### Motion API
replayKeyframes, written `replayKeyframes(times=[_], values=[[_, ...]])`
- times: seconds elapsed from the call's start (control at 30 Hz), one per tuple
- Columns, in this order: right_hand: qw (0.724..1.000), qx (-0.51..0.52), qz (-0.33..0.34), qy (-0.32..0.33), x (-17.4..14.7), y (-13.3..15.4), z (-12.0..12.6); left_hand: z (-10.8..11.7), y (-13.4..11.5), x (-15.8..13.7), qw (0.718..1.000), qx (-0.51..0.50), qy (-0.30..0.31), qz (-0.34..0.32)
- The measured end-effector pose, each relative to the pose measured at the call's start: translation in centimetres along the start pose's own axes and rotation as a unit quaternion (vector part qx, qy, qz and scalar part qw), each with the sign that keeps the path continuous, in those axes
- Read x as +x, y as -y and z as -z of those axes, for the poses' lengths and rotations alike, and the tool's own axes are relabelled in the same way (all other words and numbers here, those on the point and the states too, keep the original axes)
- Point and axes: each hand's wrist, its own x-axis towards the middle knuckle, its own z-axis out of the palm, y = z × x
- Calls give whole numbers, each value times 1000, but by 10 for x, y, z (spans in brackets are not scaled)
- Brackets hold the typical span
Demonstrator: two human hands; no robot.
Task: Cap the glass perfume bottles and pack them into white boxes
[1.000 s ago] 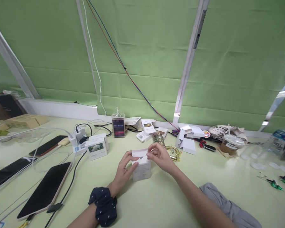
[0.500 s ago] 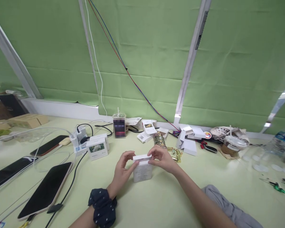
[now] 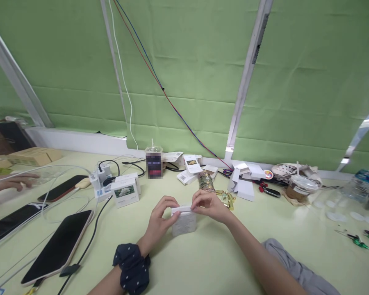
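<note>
A small white cardboard box [image 3: 184, 225] stands upright on the table before me, faint print on the side facing me. My left hand [image 3: 163, 217] grips its top left corner between thumb and fingers. At the top right corner, my right hand [image 3: 209, 205] pinches the edge of the box's lid flap. The flap lies low over the top; whether it is fully tucked in, I cannot tell. Behind my right hand lie a patterned packet [image 3: 206, 181] and shiny gold wrappers [image 3: 226, 199]. A dark dotted scrunchie [image 3: 131, 268] circles my left wrist.
White boxes with a flower picture [image 3: 125, 192] stand left of my hands, beside a charger strip [image 3: 101, 185]. Phones [image 3: 59, 247] and cables lie further left, where another person's hand [image 3: 10, 183] rests. Opened boxes [image 3: 244, 188] and an iced drink cup [image 3: 301, 187] are at right.
The box's lid flap, raised before, has been pressed down by my fingers. Another person's hand has come in at the left edge.
</note>
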Motion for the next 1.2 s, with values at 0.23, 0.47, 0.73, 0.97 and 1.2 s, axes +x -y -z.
replayKeyframes(times=[0.23, 0.47, 0.73, 0.97, 1.2], values=[[1000, -7, -10, 16, 0, -2, 1, 3, 2, -1, 999, 21, 12, -43], [1000, -3, -23, 15, 0, 1, 0, -1, 2, 0, 999, -22, 23, -28], [999, 33, -28, 17, 0, -5, 2, 3, -1, 2, 997, -11, 55, -48], [999, 18, -38, 16, -1, -5, 4, 3, -1, 0, 994, 37, 65, -81], [997, -42, -45, 38, -2, 0, 6, -1, -5, 0, 993, 55, 51, -90]])
